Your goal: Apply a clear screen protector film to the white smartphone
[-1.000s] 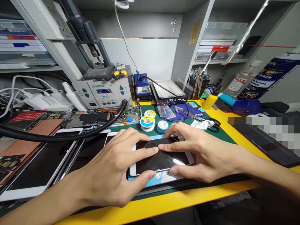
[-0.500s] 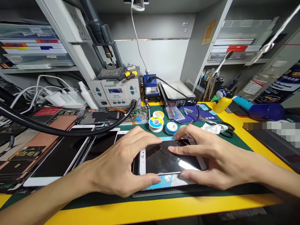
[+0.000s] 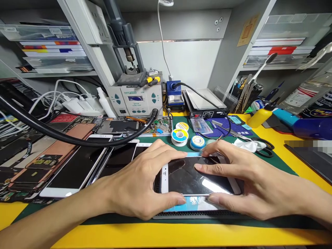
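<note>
A white-framed smartphone (image 3: 186, 178) with a dark, glossy screen lies face up in front of me. Under it are a blue-and-white printed piece (image 3: 176, 205) and a perforated dark base on the green mat (image 3: 135, 218). My left hand (image 3: 142, 181) spans the phone's left end, fingers at the far edge and thumb by the near edge. At the right end, my right hand (image 3: 249, 176) grips likewise, its index finger lying on the screen and its thumb at the near edge. The undersides of both hands' grips are partly hidden.
More phones, including a white one (image 3: 77, 166), lie to the left beside opened copper-coloured parts (image 3: 57, 152). A black hose (image 3: 77, 138) arches over them from the hot-air station (image 3: 135, 100). Solder spools (image 3: 179, 137), a round tin (image 3: 197, 142) and scissors (image 3: 267, 148) sit behind the hands.
The view has swung left, so everything appears further right. My left index finger has lifted from the screen to the far edge; the right hand keeps its hold.
</note>
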`<state>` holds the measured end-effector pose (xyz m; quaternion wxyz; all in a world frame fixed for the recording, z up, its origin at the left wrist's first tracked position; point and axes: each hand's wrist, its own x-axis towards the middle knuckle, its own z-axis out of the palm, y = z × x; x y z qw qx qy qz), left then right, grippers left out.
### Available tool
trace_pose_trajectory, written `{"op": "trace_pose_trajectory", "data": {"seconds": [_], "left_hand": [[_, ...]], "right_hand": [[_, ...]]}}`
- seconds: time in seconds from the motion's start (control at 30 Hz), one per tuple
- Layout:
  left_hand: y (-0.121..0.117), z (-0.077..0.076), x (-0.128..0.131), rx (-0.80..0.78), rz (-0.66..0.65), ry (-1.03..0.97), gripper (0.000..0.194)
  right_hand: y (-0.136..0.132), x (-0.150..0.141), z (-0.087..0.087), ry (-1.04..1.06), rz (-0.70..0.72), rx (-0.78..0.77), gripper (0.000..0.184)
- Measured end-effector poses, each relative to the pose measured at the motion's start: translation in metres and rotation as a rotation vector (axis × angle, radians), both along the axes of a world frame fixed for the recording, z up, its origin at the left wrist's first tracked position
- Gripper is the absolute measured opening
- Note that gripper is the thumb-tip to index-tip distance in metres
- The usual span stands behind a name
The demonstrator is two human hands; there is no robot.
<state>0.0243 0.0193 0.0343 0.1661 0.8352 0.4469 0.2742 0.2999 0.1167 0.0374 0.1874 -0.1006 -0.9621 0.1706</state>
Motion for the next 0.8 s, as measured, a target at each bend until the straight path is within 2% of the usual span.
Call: {"op": "trace_pose_trajectory", "data": {"seconds": [0.23,0.43,0.63,0.8], "left_hand": [[-0.0011,0.0011,0.0009,-0.019,0.015,0.003,0.068],[-0.0008,0.0005,0.001,-0.048,0.018,-0.002,0.065],[-0.0025,-0.001,-0.0001,0.03,-0.01,0.034,0.05],[-0.0026,-0.0051,-0.0005,0.102,-0.027,0.049,0.044]], "right_hand": [[-0.0012,-0.0001,0.0014,-0.029,-0.018,0.033,0.05],[-0.0006,0.0022,0.0,-0.03,-0.02,0.034,0.056],[0.0013,0.0007,-0.0015,-0.016,-0.019,0.027,0.058],[0.0003,0.0024,-0.0021,-0.024,-0.005,0.028,0.053]]}}
